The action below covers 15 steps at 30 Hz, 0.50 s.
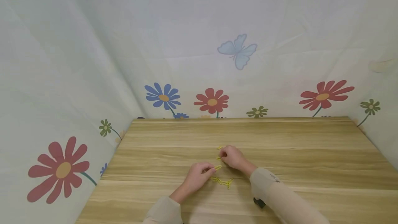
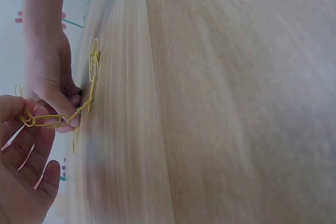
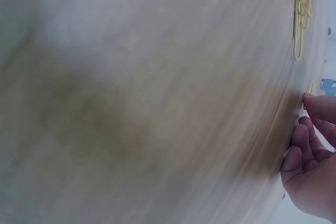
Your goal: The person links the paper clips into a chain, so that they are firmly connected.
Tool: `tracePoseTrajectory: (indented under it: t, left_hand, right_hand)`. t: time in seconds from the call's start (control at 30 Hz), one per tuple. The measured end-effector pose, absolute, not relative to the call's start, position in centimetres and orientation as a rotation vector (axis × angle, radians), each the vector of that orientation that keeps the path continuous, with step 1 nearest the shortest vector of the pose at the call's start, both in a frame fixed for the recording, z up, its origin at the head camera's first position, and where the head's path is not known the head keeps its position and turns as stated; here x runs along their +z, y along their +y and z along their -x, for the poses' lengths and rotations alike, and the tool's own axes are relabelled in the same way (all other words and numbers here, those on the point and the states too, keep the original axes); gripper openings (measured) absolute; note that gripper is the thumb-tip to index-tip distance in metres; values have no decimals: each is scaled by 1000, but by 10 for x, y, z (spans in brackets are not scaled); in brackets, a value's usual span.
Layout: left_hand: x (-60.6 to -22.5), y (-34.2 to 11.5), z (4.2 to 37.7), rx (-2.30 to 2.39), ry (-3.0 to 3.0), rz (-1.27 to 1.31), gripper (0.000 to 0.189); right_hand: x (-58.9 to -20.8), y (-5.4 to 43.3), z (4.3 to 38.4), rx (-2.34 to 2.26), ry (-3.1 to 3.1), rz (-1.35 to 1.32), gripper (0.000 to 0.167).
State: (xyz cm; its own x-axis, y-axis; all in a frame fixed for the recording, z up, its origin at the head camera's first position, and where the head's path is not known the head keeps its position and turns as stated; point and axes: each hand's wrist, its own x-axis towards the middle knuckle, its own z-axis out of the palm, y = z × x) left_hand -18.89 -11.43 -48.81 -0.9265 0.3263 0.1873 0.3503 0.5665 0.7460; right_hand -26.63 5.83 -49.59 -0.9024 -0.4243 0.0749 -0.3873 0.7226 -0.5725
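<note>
My left hand (image 1: 200,175) pinches one yellow paper clip between thumb and fingers, at the end of a paper-clip chain (image 1: 222,182). In the left wrist view, linked clips (image 2: 50,121) sag from the left fingertips toward the table, where the rest of the chain (image 2: 93,69) lies. My right hand (image 1: 234,157) is low over the wood, just beyond the left, with thumb and index fingertip at a single yellow paper clip (image 1: 218,158); the fingers partly cover it. Another loose paper clip (image 1: 219,147) lies farther back, close to the right knuckles.
The wood-grain table (image 1: 295,148) meets a pale fabric backdrop (image 1: 186,44) printed with flowers and a butterfly at its far edge. The same fabric hangs along the left side. A small black object (image 1: 259,202) shows under the right sleeve.
</note>
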Motion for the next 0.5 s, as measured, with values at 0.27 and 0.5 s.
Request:
tracePoseTrajectory:
  t: [0.27,0.5]
  left_hand:
    - [-486,-114,188,-1325,-2772,576,22]
    - [-485,-114,187,-1334,-2787,557,23]
  right_hand:
    - [-497,59,264,-976,2823,691,8]
    - [-491,67,259,-1135,2710,694,9]
